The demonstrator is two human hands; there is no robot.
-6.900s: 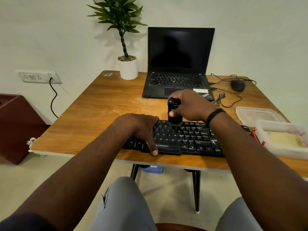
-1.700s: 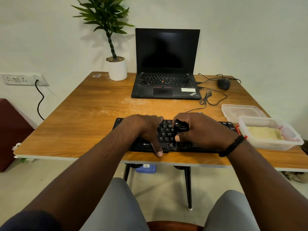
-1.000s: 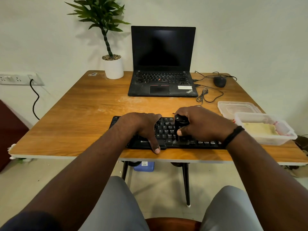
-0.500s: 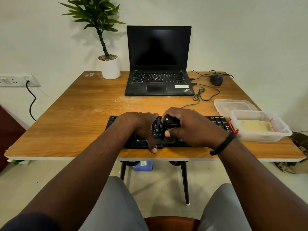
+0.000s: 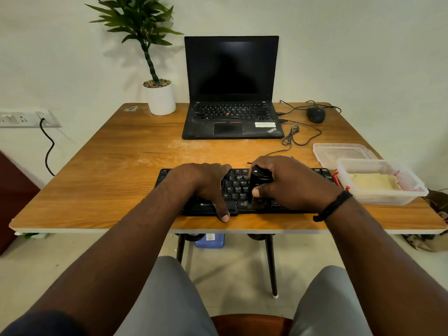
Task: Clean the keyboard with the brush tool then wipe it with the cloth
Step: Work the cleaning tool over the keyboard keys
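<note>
A black keyboard [image 5: 236, 187] lies along the near edge of the wooden table [image 5: 121, 170]. My left hand [image 5: 206, 183] presses flat on its left half, thumb over the front edge. My right hand [image 5: 288, 180] grips a black brush tool [image 5: 258, 180] upright, its lower end down on the bottom key rows near the middle. The hands hide much of the keyboard. A yellowish cloth [image 5: 374, 181] lies inside a clear plastic box [image 5: 388, 197] at the right.
An open black laptop [image 5: 231, 117] stands at the back, with a white potted plant [image 5: 161, 98] to its left and a mouse [image 5: 316, 114] with loose cable to its right. A clear lid [image 5: 339, 152] lies behind the box. A wall socket [image 5: 26, 117] is left.
The brush in my right hand has slid from the upper key rows toward the bottom rows near the middle. My left hand has stayed pressed on the keyboard. The view shifted slightly.
</note>
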